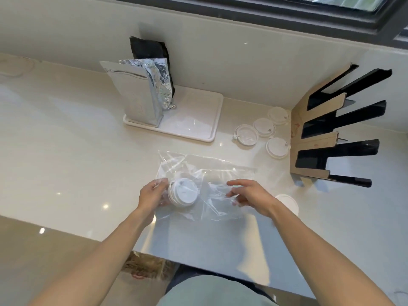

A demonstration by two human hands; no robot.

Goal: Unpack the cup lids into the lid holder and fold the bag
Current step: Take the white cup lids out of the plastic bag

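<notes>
Four loose cup lids (262, 131) lie on the counter (66, 151) just beside the lid holder (318, 138), whose dark slots we see holding nothing. Nearer to us, the clear plastic bag (209, 173) lies flat on the counter with a short stack of white lids (183, 192) inside it at its left end. Our left hand (152, 195) curls its fingers round that end of the bag, gripping the stack through the plastic. Our right hand (249, 195) rests on the bag's right part with its fingers bent and pinching a fold of the plastic. One more white lid (287, 202) peeks out on the counter behind our right wrist. Farther back, a white tray (198, 120) carries an upright silver foil pouch (139, 93) with a black pouch (150, 49) standing behind it against the wall
</notes>
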